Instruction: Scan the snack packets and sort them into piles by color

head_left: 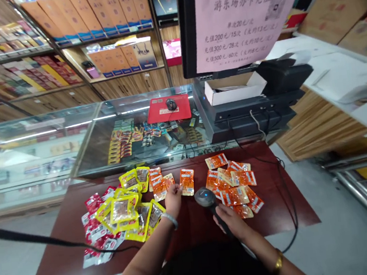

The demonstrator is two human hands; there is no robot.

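- Orange snack packet (187, 182) lies flat near the middle of the dark red worktop (280, 215), its long axis running near to far, with its left edge pinched by the fingers (177, 190) of the left hand (174, 200).
- The packet sits just right of and slightly beyond that hand; the left hand is the closer of the two and already touches it.
- The right hand (231, 221) is wrapped around the grip of a handheld barcode scanner (206, 198), fingers pressed together on the handle. The scanner's head points away toward the far left, at the packet, and sits just near and right of it without touching.
- A few more orange packets (158, 185) lie just left of the held one.
- A loose heap of orange packets (234, 184) lies to the right of the scanner.
- Yellow packets (125, 209) and red-and-white packets (96, 230) are heaped at the left.
- No container holds any of these; all lie loose on the worktop.
- Beyond, a glass display case (96, 135) holds small goods, with a red mouse mat (160, 110) on top.
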